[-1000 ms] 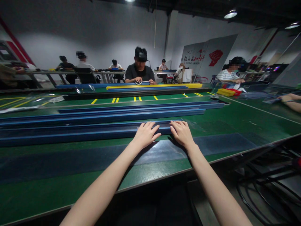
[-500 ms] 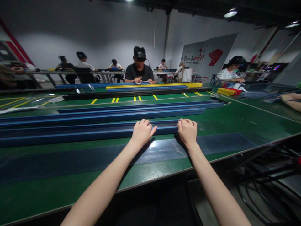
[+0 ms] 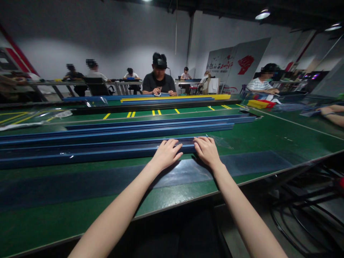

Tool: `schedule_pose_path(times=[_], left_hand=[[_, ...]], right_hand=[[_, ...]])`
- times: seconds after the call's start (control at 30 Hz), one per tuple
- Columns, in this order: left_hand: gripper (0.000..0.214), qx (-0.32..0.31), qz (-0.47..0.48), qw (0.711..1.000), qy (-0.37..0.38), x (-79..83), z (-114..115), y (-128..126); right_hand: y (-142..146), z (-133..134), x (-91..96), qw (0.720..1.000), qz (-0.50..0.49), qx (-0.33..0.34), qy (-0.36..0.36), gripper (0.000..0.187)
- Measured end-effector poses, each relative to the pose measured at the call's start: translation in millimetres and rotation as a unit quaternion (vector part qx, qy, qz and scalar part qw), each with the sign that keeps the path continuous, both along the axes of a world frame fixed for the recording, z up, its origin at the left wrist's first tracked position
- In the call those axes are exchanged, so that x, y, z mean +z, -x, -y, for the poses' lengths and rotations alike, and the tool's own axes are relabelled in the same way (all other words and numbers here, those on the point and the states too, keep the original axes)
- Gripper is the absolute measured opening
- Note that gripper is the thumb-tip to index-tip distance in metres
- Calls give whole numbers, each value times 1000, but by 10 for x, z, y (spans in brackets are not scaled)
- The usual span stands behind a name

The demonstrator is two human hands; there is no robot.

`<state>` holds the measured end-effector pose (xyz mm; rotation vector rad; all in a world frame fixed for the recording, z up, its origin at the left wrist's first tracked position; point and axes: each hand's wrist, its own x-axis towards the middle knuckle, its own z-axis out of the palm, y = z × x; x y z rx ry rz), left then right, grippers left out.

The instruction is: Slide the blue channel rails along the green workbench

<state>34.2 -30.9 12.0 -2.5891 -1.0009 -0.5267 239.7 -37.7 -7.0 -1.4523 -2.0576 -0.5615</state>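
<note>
Two hands are lying on one long blue rail (image 3: 94, 152). Our left hand (image 3: 167, 154) is resting palm down with its fingers stretched loosely over the rail's top. Our right hand (image 3: 206, 151) is lying just beside it, also flat and spread, clasping nothing. The rail is ending under our right hand and running far out past our left hand, flat on the green table (image 3: 268, 138). Under our wrists a dark glossy sheet (image 3: 249, 163) is lying along the table's near edge, reaching out to both sides of our hands. Just beyond our fingertips more blue rails (image 3: 139, 129) are lying side by side, parallel to ours and stretching farther out than our right hand. Well beyond them, straight ahead of our hands, a person in a dark shirt (image 3: 159, 81) is sitting with both hands on something too small for us to make out. A yellow strip (image 3: 193, 96) is lying before that person. Far off past our right hand, a co-worker's forearm (image 3: 332, 114) is resting on the table, and a yellow box (image 3: 258, 104) is sitting beyond it.
</note>
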Motion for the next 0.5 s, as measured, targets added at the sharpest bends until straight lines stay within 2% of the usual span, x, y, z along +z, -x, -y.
schedule_pose_path(times=[0.13, 0.3, 0.4, 0.5], left_hand=[[31, 25, 18, 999, -20, 20, -16, 10], [38, 114, 40, 992, -33, 66, -31, 43], [38, 122, 39, 991, -33, 66, -29, 50], [33, 84, 30, 995, -34, 36, -19, 35]], right_hand=[[-36, -10, -10, 997, -18, -71, -21, 31], [-78, -22, -17, 986, -43, -156, -35, 33], [-81, -23, -18, 986, -43, -158, -28, 33], [-66, -19, -20, 993, -29, -111, -14, 30]])
